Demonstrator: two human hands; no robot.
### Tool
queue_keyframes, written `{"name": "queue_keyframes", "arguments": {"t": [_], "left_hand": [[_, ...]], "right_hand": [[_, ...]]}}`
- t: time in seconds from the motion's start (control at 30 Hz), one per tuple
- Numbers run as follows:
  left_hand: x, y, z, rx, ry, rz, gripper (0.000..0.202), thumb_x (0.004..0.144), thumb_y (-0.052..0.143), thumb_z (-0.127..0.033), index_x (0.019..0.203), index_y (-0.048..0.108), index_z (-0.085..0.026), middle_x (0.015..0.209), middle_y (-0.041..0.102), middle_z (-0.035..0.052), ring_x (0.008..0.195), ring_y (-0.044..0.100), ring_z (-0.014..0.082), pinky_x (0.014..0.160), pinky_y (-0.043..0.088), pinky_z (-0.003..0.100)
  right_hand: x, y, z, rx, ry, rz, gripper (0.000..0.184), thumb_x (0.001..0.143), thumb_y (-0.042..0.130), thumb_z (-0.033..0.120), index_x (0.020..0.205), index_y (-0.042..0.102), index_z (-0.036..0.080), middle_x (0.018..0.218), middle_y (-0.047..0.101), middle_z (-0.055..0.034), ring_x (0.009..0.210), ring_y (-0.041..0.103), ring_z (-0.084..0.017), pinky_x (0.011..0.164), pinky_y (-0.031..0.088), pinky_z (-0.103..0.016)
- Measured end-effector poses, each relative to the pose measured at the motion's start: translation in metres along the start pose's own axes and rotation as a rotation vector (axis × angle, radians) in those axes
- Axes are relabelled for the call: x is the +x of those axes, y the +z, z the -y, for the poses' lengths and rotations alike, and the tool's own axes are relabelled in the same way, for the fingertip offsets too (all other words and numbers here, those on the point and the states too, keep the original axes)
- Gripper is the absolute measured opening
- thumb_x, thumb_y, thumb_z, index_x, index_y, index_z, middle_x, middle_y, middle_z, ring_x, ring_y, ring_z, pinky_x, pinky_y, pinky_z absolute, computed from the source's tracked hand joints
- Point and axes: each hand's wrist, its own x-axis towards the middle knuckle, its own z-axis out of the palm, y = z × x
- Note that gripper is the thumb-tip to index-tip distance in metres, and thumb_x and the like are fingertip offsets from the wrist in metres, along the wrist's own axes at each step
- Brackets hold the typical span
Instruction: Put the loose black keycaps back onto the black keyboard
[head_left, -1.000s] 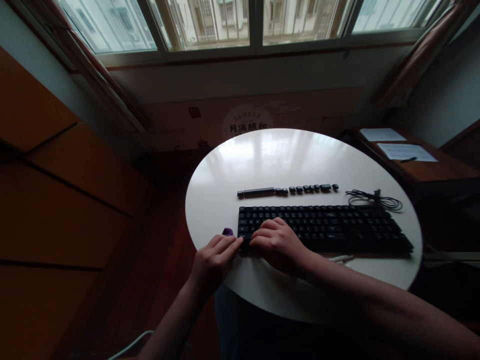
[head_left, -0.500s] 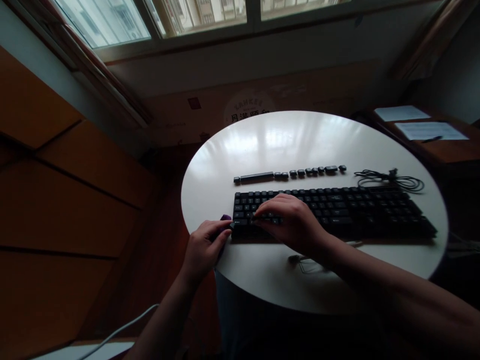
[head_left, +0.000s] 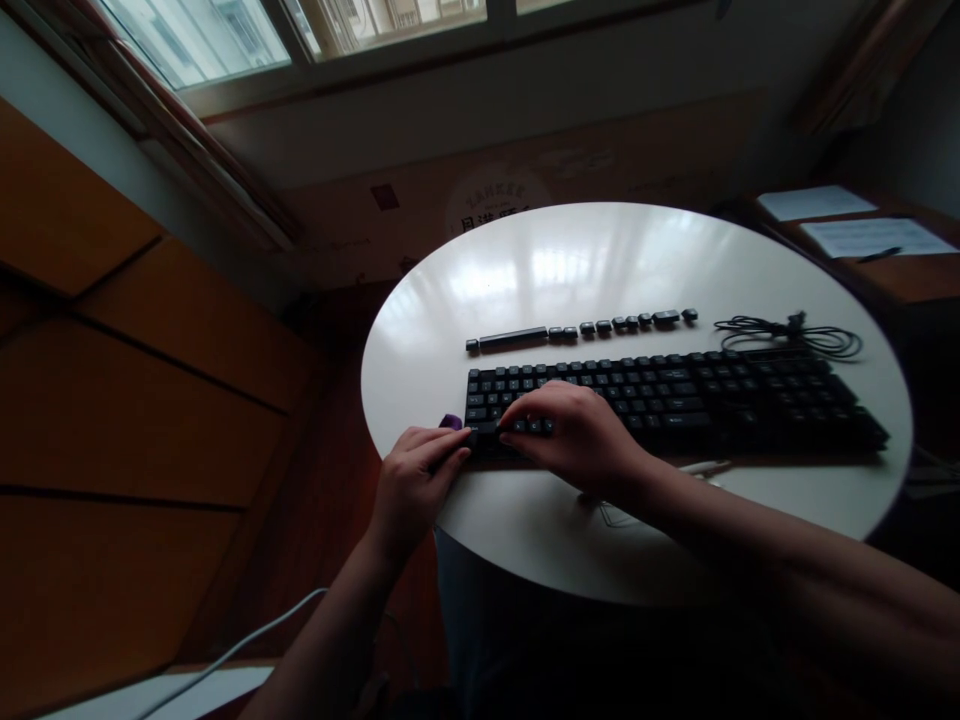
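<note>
A black keyboard (head_left: 645, 400) lies on the white round table (head_left: 420, 330). My left hand (head_left: 416, 475) is at its left edge, thumb and forefinger closed on a small dark piece that looks like a keycap (head_left: 471, 438). Beside those fingers is a small purple object (head_left: 450, 421), partly hidden. My right hand (head_left: 577, 430) reaches over the keyboard's left part, its thumb and forefinger pinched at a key in the lower rows; the fingers largely cover what they grip. Behind the keyboard, several loose keycaps (head_left: 604, 327) and a long space bar (head_left: 514, 339) stand in a row.
A coiled black cable (head_left: 814, 335) lies at the back right of the table. In front of the keyboard, a thin wire tool (head_left: 616, 516) is partly under my right forearm. Papers (head_left: 874, 238) and a pen (head_left: 879, 255) rest on a brown surface at right.
The view has shifted slightly, so the table sits higher. My right fingertips have shifted slightly left along the keys. My left hand stays at the keyboard's left edge.
</note>
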Motion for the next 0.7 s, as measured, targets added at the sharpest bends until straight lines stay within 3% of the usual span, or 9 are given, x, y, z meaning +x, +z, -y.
{"name": "queue_keyframes", "arguments": {"t": [0.27, 0.5, 0.7], "left_hand": [[0.004, -0.009, -0.006, 0.276, 0.295, 0.066, 0.027, 0.097, 0.062, -0.016, 0.123, 0.071, -0.017, 0.105, 0.076, 0.0067, 0.089, 0.064, 0.0213, 0.077, 0.057, 0.033], [0.001, -0.010, -0.012, 0.406, 0.327, 0.060, 0.024, 0.098, 0.062, -0.022, 0.119, 0.072, -0.017, 0.105, 0.076, 0.0067, 0.090, 0.066, 0.0228, 0.077, 0.059, 0.035], [-0.010, -0.004, -0.007, 0.275, 0.226, -0.044, 0.033, 0.098, 0.062, -0.023, 0.131, 0.064, -0.019, 0.113, 0.074, 0.0085, 0.098, 0.068, 0.0235, 0.086, 0.059, 0.037]], "right_hand": [[-0.001, 0.010, -0.003, -0.036, 0.003, 0.077, 0.009, 0.082, 0.082, 0.022, 0.089, 0.081, 0.027, 0.088, 0.077, 0.0022, 0.082, 0.067, -0.015, 0.078, 0.047, -0.026], [-0.003, 0.024, -0.012, -0.151, -0.189, 0.086, 0.007, 0.085, 0.079, 0.020, 0.087, 0.080, 0.026, 0.092, 0.078, 0.0044, 0.079, 0.063, -0.015, 0.077, 0.042, -0.027], [-0.005, 0.028, -0.009, -0.272, -0.270, 0.086, 0.005, 0.091, 0.075, 0.027, 0.087, 0.078, 0.025, 0.088, 0.077, 0.0023, 0.078, 0.059, -0.015, 0.076, 0.037, -0.029]]}}
